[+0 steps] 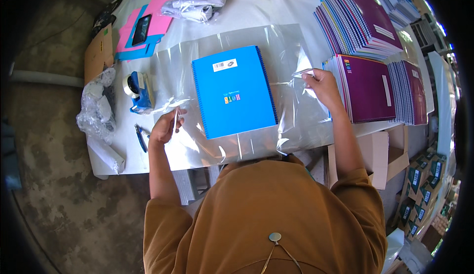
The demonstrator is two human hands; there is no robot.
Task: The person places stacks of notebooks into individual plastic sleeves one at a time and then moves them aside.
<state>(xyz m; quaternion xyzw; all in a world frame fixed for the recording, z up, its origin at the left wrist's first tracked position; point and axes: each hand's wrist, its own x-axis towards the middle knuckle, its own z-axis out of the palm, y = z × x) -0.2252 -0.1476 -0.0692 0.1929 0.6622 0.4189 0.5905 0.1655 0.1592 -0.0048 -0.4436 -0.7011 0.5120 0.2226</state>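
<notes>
In the middle of the white table lies a blue spiral-bound notebook [236, 111], its label near the far edge. A clear plastic sheet [291, 42] spreads under it and reaches well beyond its sides. My left hand [168, 126] pinches the sheet to the left of the notebook, near its lower corner. On the other side, my right hand [323, 87] grips the sheet's right part between thumb and fingers, with a fold of film standing up there. Neither hand touches the notebook.
A blue tape dispenser [140, 93] and dark-handled scissors [141, 138] lie left. Beyond are a phone [141, 30] on pink and blue sheets [160, 7] and crumpled plastic [202, 0]. Stacks of purple notebooks [365, 19] stand right. An open cardboard box [363, 158] sits below the table edge.
</notes>
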